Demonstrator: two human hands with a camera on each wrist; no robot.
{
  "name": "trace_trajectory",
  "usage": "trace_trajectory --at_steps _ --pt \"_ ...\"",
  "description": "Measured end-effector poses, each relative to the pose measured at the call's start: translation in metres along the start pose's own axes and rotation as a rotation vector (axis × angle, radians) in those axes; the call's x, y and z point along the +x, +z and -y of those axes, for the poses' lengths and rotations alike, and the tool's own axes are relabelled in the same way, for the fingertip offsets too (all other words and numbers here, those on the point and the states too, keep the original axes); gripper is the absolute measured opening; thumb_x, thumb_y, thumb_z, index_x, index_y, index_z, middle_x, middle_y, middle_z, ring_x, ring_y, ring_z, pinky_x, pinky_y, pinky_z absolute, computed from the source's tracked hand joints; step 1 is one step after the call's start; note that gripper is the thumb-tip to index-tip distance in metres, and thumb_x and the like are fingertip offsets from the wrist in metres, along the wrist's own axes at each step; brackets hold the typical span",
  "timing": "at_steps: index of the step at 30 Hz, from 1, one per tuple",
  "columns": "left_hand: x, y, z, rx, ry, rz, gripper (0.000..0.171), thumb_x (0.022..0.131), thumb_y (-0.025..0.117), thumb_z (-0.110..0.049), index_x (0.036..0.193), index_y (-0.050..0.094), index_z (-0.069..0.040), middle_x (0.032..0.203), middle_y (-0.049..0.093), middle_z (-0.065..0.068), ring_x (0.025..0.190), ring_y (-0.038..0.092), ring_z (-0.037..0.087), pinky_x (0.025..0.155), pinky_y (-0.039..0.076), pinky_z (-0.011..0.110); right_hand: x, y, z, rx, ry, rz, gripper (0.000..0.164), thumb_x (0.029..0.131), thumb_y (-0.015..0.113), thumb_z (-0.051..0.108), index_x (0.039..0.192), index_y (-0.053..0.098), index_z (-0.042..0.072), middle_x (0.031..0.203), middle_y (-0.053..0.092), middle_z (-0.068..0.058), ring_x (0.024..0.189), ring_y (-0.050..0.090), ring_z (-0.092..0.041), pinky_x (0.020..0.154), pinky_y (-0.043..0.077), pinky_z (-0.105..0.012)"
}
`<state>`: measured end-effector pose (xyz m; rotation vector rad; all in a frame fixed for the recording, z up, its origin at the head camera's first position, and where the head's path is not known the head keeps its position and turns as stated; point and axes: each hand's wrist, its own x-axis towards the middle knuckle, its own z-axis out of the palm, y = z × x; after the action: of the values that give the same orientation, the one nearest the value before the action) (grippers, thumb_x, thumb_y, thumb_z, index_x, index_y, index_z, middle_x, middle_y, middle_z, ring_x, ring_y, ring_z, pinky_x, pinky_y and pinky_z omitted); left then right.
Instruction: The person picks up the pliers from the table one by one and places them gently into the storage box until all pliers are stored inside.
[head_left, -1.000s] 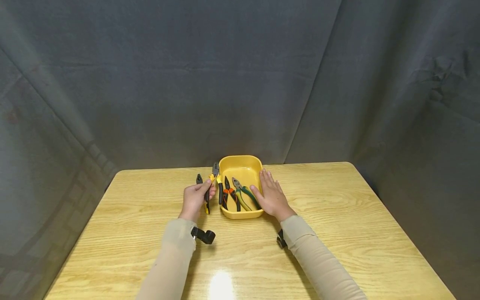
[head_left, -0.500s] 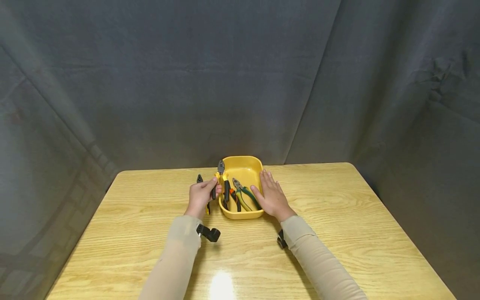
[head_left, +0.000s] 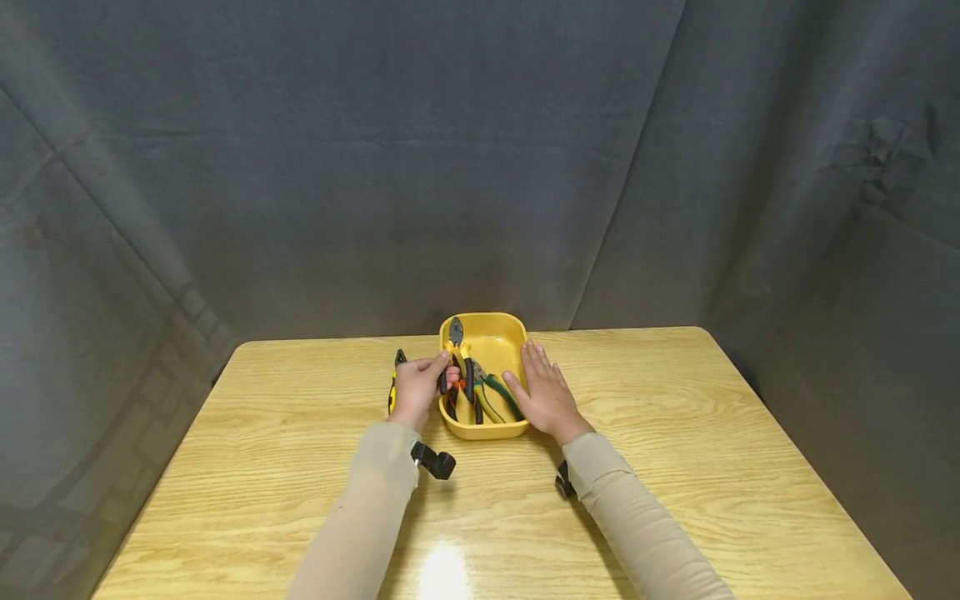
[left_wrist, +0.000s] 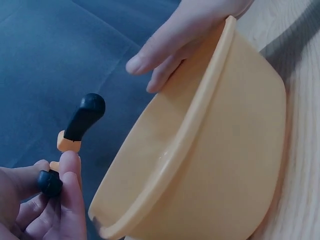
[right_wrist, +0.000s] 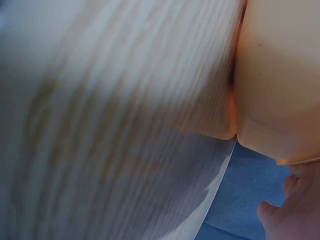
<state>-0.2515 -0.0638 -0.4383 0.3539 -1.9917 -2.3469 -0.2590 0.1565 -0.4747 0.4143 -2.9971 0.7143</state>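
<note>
My left hand [head_left: 422, 385] grips pliers [head_left: 456, 332] by one of their black-and-yellow handles, over the left part of a yellow plastic bin [head_left: 487, 432]. Their grey head points away from me. In the left wrist view a black handle end [left_wrist: 86, 117] sticks up beside the fingers. Inside the bin lie green-and-yellow-handled pliers [head_left: 495, 390], and orange-and-black-handled pliers [head_left: 452, 408] mostly hidden under the held ones. With fingers straight, my right hand [head_left: 549, 396] rests against the bin's right rim. Another pair of pliers [head_left: 392, 396] with yellow on its handles lies left of the bin, partly covered by my left hand.
The bin stands near the far edge of a wooden table [head_left: 660, 467]. Grey curtains [head_left: 420, 167] hang behind and at both sides. Each wrist carries a small black camera [head_left: 435, 461].
My left hand has moved right with the pliers, from beside the bin's left rim to over its inside. The right hand stays at the right rim.
</note>
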Motion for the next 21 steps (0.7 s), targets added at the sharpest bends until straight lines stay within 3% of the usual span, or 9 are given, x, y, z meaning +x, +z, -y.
trace_trajectory --at_steps 9,21 --pt "0.001 0.012 0.007 -0.001 -0.011 -0.045 0.036 0.102 0.065 -0.018 0.111 0.069 0.016 0.085 0.076 0.018 0.064 0.070 0.010 0.064 0.059 0.023 -0.001 0.000 -0.001 0.004 -0.003 -0.003 0.075 0.109 0.026 0.054 0.162 0.010 0.003 0.170 0.004 -0.012 0.156 0.002 -0.029 0.124 0.010 -0.055" --pt "0.000 0.032 0.008 0.148 0.087 -0.052 0.032 0.101 0.066 -0.019 0.102 0.075 0.012 0.078 0.075 0.014 0.066 0.073 0.017 0.067 0.060 0.028 -0.001 0.001 -0.002 0.025 -0.004 -0.037 0.074 0.109 0.028 0.053 0.162 0.016 0.002 0.169 0.011 -0.014 0.156 0.006 -0.029 0.123 0.012 -0.056"
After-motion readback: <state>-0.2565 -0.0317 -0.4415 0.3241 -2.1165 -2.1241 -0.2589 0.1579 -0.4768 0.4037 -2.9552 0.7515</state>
